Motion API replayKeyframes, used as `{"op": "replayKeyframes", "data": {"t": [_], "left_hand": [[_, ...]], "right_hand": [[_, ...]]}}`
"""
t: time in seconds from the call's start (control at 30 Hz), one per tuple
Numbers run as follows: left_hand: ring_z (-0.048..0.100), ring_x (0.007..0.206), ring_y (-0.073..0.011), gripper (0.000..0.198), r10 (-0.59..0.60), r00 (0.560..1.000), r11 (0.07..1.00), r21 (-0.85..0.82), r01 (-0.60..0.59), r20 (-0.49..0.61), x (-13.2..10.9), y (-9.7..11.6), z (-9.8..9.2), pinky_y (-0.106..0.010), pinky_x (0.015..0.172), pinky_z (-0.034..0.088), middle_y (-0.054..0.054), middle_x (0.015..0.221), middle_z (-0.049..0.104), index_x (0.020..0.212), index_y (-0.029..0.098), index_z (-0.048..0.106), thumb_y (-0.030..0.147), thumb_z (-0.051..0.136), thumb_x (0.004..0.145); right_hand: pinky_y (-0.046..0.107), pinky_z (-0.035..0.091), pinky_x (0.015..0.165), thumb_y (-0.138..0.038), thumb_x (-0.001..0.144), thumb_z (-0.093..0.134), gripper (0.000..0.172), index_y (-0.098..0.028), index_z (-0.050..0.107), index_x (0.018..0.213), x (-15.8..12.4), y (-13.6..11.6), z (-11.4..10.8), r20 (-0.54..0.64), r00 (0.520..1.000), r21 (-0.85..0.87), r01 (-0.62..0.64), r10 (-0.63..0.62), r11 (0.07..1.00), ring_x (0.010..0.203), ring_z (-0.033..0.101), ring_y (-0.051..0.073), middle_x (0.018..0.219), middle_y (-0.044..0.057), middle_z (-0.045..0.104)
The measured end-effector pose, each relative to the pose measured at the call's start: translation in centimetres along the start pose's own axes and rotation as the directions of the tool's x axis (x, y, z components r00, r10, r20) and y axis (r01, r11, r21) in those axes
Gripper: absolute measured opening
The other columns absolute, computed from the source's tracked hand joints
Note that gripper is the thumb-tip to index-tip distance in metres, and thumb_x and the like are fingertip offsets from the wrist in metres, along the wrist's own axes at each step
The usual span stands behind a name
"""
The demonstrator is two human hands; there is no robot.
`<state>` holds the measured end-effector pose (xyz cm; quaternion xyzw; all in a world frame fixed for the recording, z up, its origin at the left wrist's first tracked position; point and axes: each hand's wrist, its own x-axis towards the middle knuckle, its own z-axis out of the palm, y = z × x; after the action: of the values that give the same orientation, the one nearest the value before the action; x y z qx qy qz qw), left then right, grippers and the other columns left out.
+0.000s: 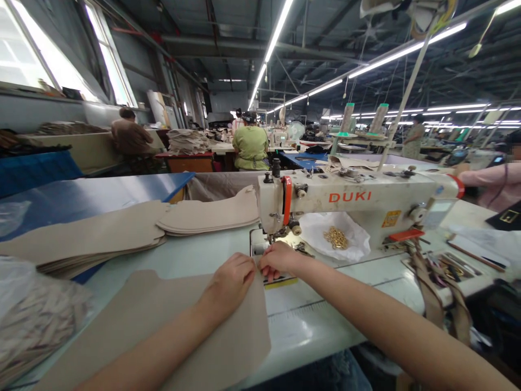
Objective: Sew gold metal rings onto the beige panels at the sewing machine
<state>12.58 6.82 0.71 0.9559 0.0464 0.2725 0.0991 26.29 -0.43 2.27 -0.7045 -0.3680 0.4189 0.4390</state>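
Note:
A large beige fabric panel [171, 315] lies flat on the pale sewing table, its upper right edge close to the needle area of a white sewing machine [309, 201]. My left hand [230, 282] rests on that edge with its fingers curled and pressed together on the panel. Just right of it, my right hand [279, 259] is closed in a pinch beside the presser foot, at the panel's edge. What its fingertips hold is hidden. Behind it, brass-coloured metal pieces [336, 237] sit on a white cloth or paper under the machine arm.
Stacks of beige panels [109, 231] [211, 212] lie left of the machine. A plastic bag of fabric strips [44, 320] stands at the near left. Straps [427, 282] hang by a tool tray [451, 267] on the right. Other people sit further back and at right.

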Motion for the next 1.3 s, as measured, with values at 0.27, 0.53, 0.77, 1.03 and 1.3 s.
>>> {"op": "replayKeyframes", "data": {"t": [0.27, 0.53, 0.77, 1.03, 1.3], "left_hand": [[0.057, 0.07, -0.0175, 0.022, -0.033, 0.999, 0.999, 0.001, 0.033, 0.036, 0.3, -0.1, 0.1, -0.028, 0.067, 0.047, -0.004, 0.069, 0.065, 0.065, 0.02, 0.057, 0.01, 0.042, 0.077], [0.057, 0.072, -0.0174, 0.02, -0.039, 0.999, 0.999, -0.034, 0.039, 0.014, 0.2, -0.4, 0.2, -0.027, 0.067, 0.047, -0.004, 0.07, 0.064, 0.066, 0.02, 0.057, 0.01, 0.043, 0.076], [0.057, 0.071, -0.0181, 0.02, -0.041, 0.999, 0.999, -0.034, 0.041, 0.006, 0.1, -0.4, 0.4, -0.028, 0.067, 0.047, -0.004, 0.069, 0.064, 0.066, 0.019, 0.058, 0.01, 0.044, 0.077], [0.058, 0.073, -0.0178, 0.017, -0.06, 0.998, 0.997, -0.055, 0.061, 0.019, -0.2, -0.5, 0.5, -0.028, 0.068, 0.048, -0.004, 0.072, 0.064, 0.069, 0.019, 0.058, 0.009, 0.047, 0.078], [0.057, 0.07, -0.016, 0.017, -0.058, 0.998, 0.996, -0.071, 0.056, -0.017, -0.1, -0.5, 0.5, -0.027, 0.066, 0.048, -0.002, 0.07, 0.063, 0.068, 0.019, 0.057, 0.008, 0.048, 0.078]], "right_hand": [[0.022, 0.044, 0.044, -0.007, 0.067, 0.052, 0.025, -0.018, 0.051, 0.044, -0.5, -0.1, -0.4, 0.008, 0.999, -0.32, 0.04, -0.039, 0.946, 0.04, 0.056, 0.013, 0.04, -0.004, 0.054], [0.028, 0.041, 0.073, -0.013, 0.083, 0.052, 0.015, -0.017, 0.065, 0.078, -6.5, 2.9, -2.4, 0.28, 0.773, -0.748, 0.547, -0.569, 0.375, 0.079, 0.055, 0.018, 0.08, 0.005, 0.064], [0.03, 0.04, 0.086, -0.02, 0.091, 0.048, 0.018, -0.018, 0.059, 0.106, -7.4, 3.7, -2.3, 0.523, 0.59, -0.767, 0.641, -0.615, -0.038, 0.093, 0.052, 0.019, 0.098, 0.006, 0.063], [0.03, 0.043, 0.08, -0.025, 0.085, 0.055, 0.012, -0.015, 0.059, 0.081, -5.0, 3.3, -0.8, 0.34, 0.612, -0.786, 0.601, -0.714, 0.142, 0.083, 0.056, 0.02, 0.081, 0.007, 0.063], [0.031, 0.043, 0.086, -0.018, 0.085, 0.05, 0.009, -0.016, 0.059, 0.086, -4.3, 3.9, -0.5, 0.293, 0.597, -0.725, 0.648, -0.747, 0.233, 0.089, 0.058, 0.019, 0.091, 0.008, 0.065]]}}
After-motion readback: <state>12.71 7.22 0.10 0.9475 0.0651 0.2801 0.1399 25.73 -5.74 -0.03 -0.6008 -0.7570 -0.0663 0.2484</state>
